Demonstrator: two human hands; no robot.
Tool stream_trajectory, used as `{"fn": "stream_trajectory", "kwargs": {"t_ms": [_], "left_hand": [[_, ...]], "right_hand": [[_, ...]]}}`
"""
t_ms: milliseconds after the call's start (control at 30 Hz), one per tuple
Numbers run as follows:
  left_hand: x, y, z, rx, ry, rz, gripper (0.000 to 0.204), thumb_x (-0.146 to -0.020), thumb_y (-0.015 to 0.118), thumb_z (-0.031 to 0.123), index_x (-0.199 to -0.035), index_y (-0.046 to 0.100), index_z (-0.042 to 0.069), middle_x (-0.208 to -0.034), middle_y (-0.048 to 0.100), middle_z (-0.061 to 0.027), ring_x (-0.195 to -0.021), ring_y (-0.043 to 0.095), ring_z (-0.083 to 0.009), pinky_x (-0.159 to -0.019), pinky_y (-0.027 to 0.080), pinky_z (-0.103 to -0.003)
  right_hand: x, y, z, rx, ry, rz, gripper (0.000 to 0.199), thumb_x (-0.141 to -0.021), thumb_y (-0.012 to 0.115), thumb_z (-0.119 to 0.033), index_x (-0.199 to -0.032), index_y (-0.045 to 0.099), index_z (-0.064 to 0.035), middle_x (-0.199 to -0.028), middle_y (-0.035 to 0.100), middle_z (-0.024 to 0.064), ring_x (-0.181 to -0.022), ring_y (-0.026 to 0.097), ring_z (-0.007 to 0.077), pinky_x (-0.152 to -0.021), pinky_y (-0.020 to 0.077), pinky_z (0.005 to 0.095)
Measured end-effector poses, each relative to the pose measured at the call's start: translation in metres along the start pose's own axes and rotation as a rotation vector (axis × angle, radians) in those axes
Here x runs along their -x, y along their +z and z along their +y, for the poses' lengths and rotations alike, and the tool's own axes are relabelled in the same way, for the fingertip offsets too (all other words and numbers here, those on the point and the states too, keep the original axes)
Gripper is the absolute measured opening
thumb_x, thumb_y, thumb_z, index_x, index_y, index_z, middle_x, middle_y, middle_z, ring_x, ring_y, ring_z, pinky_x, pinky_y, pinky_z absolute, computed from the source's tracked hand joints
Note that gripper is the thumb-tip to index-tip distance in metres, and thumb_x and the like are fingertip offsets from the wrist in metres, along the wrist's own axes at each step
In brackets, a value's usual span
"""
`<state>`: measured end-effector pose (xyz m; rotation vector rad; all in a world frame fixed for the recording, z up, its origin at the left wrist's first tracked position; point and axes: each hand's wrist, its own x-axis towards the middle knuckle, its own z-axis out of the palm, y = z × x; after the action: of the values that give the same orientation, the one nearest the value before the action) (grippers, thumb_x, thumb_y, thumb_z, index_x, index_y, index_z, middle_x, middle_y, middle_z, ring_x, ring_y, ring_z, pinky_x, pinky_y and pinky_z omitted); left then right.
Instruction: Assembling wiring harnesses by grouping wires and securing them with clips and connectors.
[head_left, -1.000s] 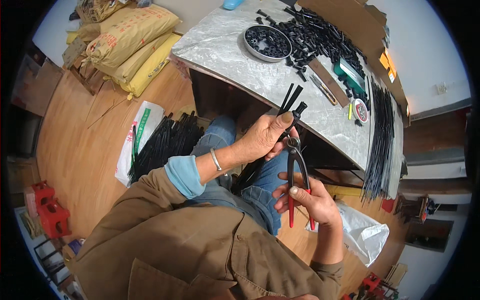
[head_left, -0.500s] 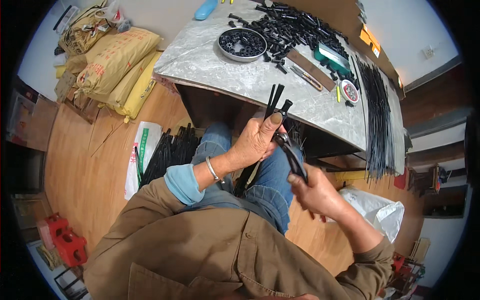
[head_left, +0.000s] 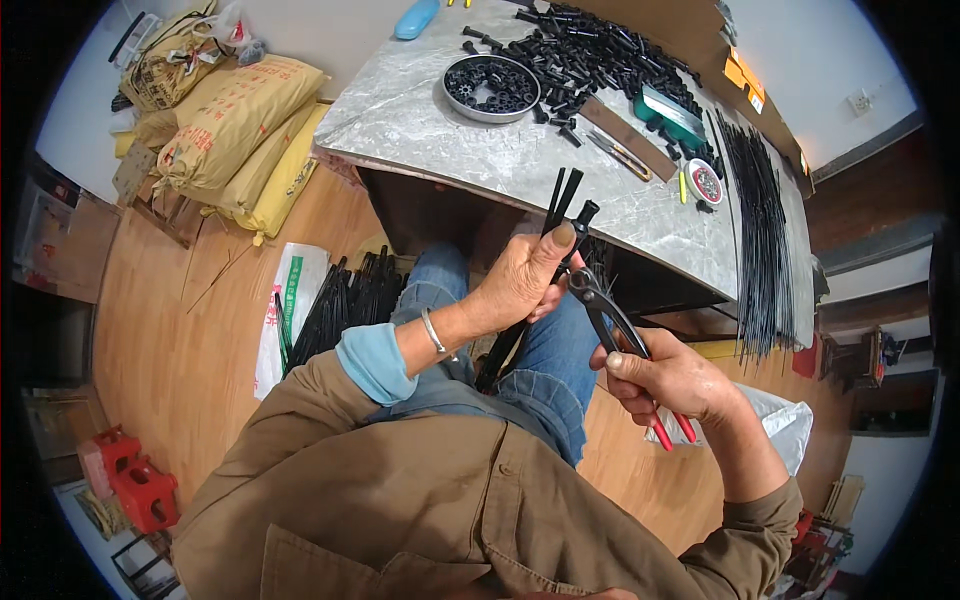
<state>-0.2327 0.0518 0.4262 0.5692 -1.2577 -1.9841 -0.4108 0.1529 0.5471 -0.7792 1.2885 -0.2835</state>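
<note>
Closed around a few thin black rods point(head_left: 566, 195) and a black tubular fitting point(head_left: 585, 216) with a flared end, my left hand point(head_left: 522, 272) has its thumb pressed along the front. The rods run down between my knees. My right hand point(head_left: 668, 374) grips black pincers point(head_left: 586, 288) with red handle ends; their handles are spread apart. The pincer head is right beside the fitting, by my left fingers. Whether the jaws touch it I cannot make out.
On the grey table point(head_left: 420, 110) are a round metal dish point(head_left: 491, 116) of black parts, a heap of black fittings point(head_left: 590, 55), a brown bar point(head_left: 628, 140), a green box point(head_left: 668, 118), a small white bowl point(head_left: 704, 182) and long black rods point(head_left: 755, 240). More rods point(head_left: 350, 310) lie left; stacked sacks point(head_left: 240, 115) stand beyond.
The pincer handles have spread apart, and my right hand has shifted right and slightly down along them. My left hand still holds the rods and fitting, moved slightly right.
</note>
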Motion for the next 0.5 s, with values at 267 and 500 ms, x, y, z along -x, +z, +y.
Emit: {"fn": "stream_trajectory", "kwargs": {"t_ms": [267,500], "left_hand": [[0.000,0.000,0.004,-0.067,0.015,0.035,0.067,-0.091,0.041,0.065,-0.087,0.058,0.000,-0.049,0.037,0.0035,-0.040,0.039,-0.0052,-0.038,0.032,-0.022],[-0.038,-0.022,-0.017,-0.127,0.085,0.497,0.041,-0.088,0.066,0.043,-0.078,0.046,0.009,-0.054,0.041,0.0028,-0.040,0.040,-0.0063,-0.035,0.033,-0.023]], "right_hand": [[-0.018,0.006,-0.003,0.444,-0.086,0.209,0.021,-0.096,0.054,-0.022,-0.094,0.048,-0.0020,-0.058,0.049,0.0053,-0.049,0.052,0.0193,-0.045,0.0390,0.0357],[-0.119,-0.081,-0.003,1.196,-0.438,0.911,0.049,-0.086,0.061,-0.045,-0.092,0.049,0.0020,-0.082,0.063,0.0279,-0.080,0.061,0.0450,-0.068,0.0472,0.0520]]}}
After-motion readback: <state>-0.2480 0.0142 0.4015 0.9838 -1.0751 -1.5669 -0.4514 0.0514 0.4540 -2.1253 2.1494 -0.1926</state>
